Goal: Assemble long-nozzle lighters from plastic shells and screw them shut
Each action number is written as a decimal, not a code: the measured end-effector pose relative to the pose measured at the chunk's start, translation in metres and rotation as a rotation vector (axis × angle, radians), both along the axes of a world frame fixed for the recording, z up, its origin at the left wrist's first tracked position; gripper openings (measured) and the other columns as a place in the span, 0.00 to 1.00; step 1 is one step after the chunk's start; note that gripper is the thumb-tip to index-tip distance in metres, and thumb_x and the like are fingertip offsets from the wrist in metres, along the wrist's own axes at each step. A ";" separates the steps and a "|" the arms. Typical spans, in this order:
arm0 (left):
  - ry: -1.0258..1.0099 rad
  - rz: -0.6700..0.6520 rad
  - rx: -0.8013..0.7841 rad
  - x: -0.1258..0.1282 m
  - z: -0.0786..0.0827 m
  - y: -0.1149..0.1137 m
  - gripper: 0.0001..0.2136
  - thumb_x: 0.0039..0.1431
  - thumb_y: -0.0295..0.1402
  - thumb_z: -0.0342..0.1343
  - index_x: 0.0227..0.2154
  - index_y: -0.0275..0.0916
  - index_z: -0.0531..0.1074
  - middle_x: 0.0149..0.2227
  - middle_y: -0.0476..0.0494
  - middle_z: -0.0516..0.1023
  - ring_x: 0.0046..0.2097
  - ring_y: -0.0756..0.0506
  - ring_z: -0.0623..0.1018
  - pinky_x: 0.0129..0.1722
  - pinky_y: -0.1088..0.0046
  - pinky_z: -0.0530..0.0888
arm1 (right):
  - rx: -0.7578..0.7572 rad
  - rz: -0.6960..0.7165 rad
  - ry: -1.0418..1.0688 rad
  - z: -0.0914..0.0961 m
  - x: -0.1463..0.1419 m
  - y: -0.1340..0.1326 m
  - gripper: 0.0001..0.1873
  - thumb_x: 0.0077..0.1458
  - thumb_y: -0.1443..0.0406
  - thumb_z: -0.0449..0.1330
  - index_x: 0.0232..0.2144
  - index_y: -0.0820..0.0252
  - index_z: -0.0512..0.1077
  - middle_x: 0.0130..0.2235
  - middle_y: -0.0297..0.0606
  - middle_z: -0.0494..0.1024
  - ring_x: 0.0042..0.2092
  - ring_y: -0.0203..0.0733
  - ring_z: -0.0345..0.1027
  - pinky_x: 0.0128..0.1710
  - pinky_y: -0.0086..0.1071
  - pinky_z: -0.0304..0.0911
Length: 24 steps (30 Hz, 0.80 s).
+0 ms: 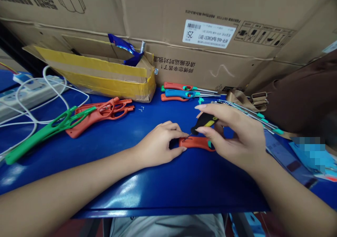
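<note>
My left hand is curled, its fingertips pinching the left end of an orange lighter body that lies on the blue table. My right hand grips a small screwdriver with a black and yellow handle. The screwdriver's thin tip touches the top of the orange body near its left end. My right palm covers the right end of the orange body.
Orange shell halves and green shell halves lie at the left. Finished lighters lie against the cardboard boxes behind. Metal-tube parts sit at the right; a power strip with white cables at far left; an open taped carton behind.
</note>
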<state>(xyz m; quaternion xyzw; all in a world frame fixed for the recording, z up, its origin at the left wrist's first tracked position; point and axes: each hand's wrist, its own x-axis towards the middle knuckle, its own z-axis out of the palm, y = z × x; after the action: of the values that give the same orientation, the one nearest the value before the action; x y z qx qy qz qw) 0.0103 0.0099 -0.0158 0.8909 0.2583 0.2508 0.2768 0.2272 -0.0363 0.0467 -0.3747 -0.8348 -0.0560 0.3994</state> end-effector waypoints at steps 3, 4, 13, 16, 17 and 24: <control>0.003 -0.005 0.001 0.000 -0.001 0.000 0.12 0.60 0.28 0.62 0.47 0.39 0.79 0.40 0.45 0.78 0.44 0.43 0.75 0.48 0.62 0.72 | 0.061 -0.028 -0.105 0.002 -0.004 -0.004 0.23 0.62 0.66 0.66 0.58 0.48 0.69 0.44 0.35 0.82 0.40 0.39 0.78 0.40 0.31 0.73; 0.004 -0.007 0.000 0.000 -0.001 0.000 0.12 0.60 0.28 0.63 0.47 0.39 0.79 0.40 0.45 0.78 0.44 0.43 0.75 0.48 0.63 0.72 | 0.068 -0.032 -0.121 0.003 -0.005 -0.006 0.23 0.62 0.66 0.66 0.58 0.49 0.69 0.44 0.35 0.82 0.40 0.39 0.79 0.40 0.30 0.73; -0.011 0.014 0.000 0.000 -0.001 -0.002 0.08 0.60 0.29 0.63 0.42 0.39 0.80 0.39 0.46 0.77 0.43 0.44 0.74 0.47 0.65 0.72 | 0.097 0.000 -0.097 0.000 -0.008 -0.007 0.21 0.62 0.67 0.66 0.55 0.50 0.67 0.43 0.34 0.82 0.41 0.37 0.79 0.37 0.28 0.72; 0.001 0.029 -0.007 0.000 0.000 -0.002 0.08 0.59 0.29 0.63 0.42 0.39 0.80 0.39 0.45 0.77 0.43 0.44 0.75 0.47 0.65 0.72 | 0.082 0.012 -0.036 -0.009 -0.008 -0.006 0.24 0.62 0.67 0.65 0.59 0.48 0.67 0.46 0.35 0.82 0.42 0.39 0.78 0.38 0.30 0.75; 0.015 0.031 -0.004 0.000 0.001 -0.003 0.09 0.59 0.30 0.63 0.42 0.39 0.80 0.39 0.45 0.77 0.43 0.44 0.75 0.47 0.64 0.72 | 0.073 0.006 0.029 -0.011 -0.008 -0.006 0.25 0.62 0.66 0.65 0.60 0.48 0.66 0.48 0.37 0.81 0.42 0.40 0.78 0.37 0.32 0.76; 0.243 0.041 0.105 -0.008 0.017 -0.002 0.16 0.54 0.32 0.61 0.47 0.41 0.78 0.39 0.44 0.77 0.42 0.40 0.75 0.43 0.60 0.72 | 0.020 -0.117 0.884 0.014 0.019 0.016 0.12 0.61 0.62 0.64 0.48 0.52 0.77 0.32 0.34 0.73 0.23 0.34 0.64 0.18 0.29 0.66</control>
<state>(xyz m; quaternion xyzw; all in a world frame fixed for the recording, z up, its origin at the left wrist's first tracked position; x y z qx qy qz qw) 0.0020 0.0083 0.0017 0.9225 0.2947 0.1601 0.1913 0.2467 -0.0208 0.0611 -0.4054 -0.5607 0.0788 0.7176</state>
